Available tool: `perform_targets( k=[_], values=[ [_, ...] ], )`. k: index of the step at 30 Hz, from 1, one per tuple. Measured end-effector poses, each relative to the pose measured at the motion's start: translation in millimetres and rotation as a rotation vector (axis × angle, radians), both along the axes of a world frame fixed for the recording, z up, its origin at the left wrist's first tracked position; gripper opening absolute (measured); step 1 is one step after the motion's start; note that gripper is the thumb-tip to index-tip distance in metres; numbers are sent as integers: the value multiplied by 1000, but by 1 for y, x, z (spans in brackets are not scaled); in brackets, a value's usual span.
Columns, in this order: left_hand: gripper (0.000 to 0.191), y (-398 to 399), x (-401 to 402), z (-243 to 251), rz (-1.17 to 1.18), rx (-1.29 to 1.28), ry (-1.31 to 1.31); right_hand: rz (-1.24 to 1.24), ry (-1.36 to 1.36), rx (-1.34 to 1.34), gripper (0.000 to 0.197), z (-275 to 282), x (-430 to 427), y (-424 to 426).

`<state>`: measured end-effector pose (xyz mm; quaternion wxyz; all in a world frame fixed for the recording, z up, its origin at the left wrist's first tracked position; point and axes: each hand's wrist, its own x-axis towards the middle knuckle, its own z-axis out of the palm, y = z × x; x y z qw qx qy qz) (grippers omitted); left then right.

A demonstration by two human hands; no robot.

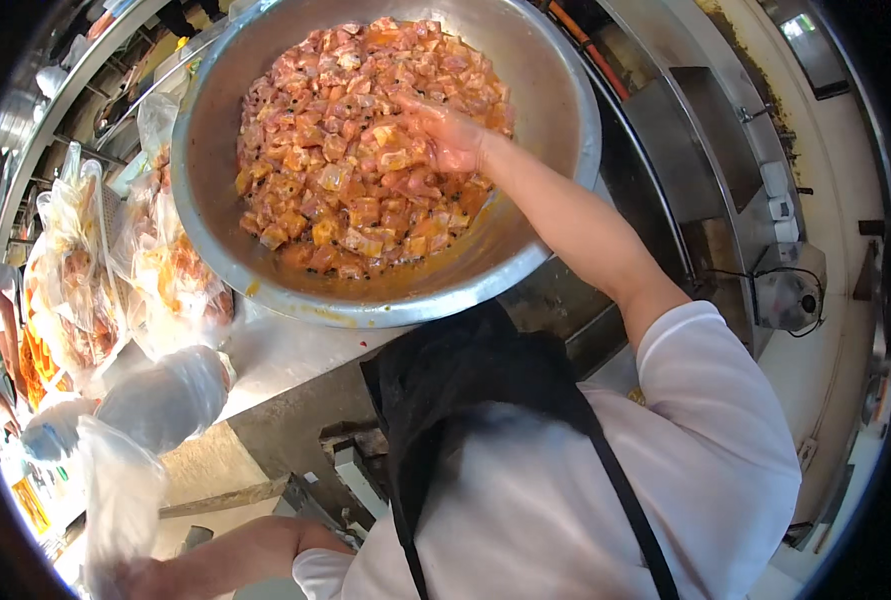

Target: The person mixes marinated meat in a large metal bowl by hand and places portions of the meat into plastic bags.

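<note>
A wide metal bowl holds a heap of raw, marinated meat chunks dotted with dark peppercorns. Into the right side of the heap reaches my right hand, coated in sauce, its palm turned up; meat lies against it, and whether the fingers grip any is unclear. At the lower left, away from the bowl, my left hand is at the bottom of a clear plastic bag and grips it, the fingers partly hidden by blur and plastic.
Plastic bags of food stand left of the bowl on the metal counter. A filled clear bag rests at the counter's left edge. Metal fittings and a sink-like basin are at right. Another person's arm shows at far left.
</note>
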<state>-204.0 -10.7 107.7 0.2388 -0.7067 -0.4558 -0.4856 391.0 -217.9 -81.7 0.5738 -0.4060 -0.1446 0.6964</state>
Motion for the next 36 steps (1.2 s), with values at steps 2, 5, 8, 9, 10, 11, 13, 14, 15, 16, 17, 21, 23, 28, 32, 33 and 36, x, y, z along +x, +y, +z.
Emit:
perform_targets(
  k=[2, 5, 8, 9, 10, 11, 13, 14, 15, 16, 17, 21, 23, 28, 32, 33, 36],
  values=[
    [19, -20, 18, 5, -206, -104, -163, 77, 87, 160, 68, 7, -10, 5],
    [22, -21, 38, -24, -479, -397, -380, -24, 69, 110, 57, 14, -27, 6],
    [31, 6, 38, -125, -511, -662, -359, 64, -356, 14, 41, -4, -31, 11],
    [36, 8, 79, -159, -572, -950, -648, 40, -373, -10, 41, -12, -24, 0],
    [42, 4, 114, -180, -544, -1177, -968, 142, -464, -98, 34, -18, -19, -8],
    [43, 4, 148, -199, -404, -1431, -925, 241, -558, -192, 27, -24, -11, -18],
    [36, 13, 172, -251, -575, -1444, -699, 347, -516, -191, 19, -32, -2, -30],
    [37, 28, 165, -277, -608, -1404, -533, 549, -753, -331, 19, -37, -2, -30],
    [37, 27, 177, -281, -607, -1409, -540, 732, -991, -487, 19, -40, 3, -37],
    [39, 22, 188, -281, -545, -1334, -439, 737, -994, -492, 19, -38, 3, -45],
    [41, 18, 191, -280, -479, -1256, -339, 939, -1305, -561, 23, -38, -1, -53],
    [51, -46, 210, -241, -632, -822, -5, 1229, -1676, -582, 33, -45, -22, -67],
    [48, -95, 208, -232, -566, -693, 217, 1174, -1674, -467, 36, -44, -65, -53],
    [20, -100, 183, -248, -405, -801, 99, 825, -1071, -213, 28, 22, -129, 1],
    [22, -84, 175, -210, -374, -863, -172, 672, -738, -48, 27, 88, -168, 44],
    [23, -84, 172, -204, -384, -901, -247, 668, -687, 26, 27, 93, -181, 55],
    [28, -88, 165, -198, -412, -881, -364, 757, -583, 192, 25, 56, -239, 88]
  ],
)
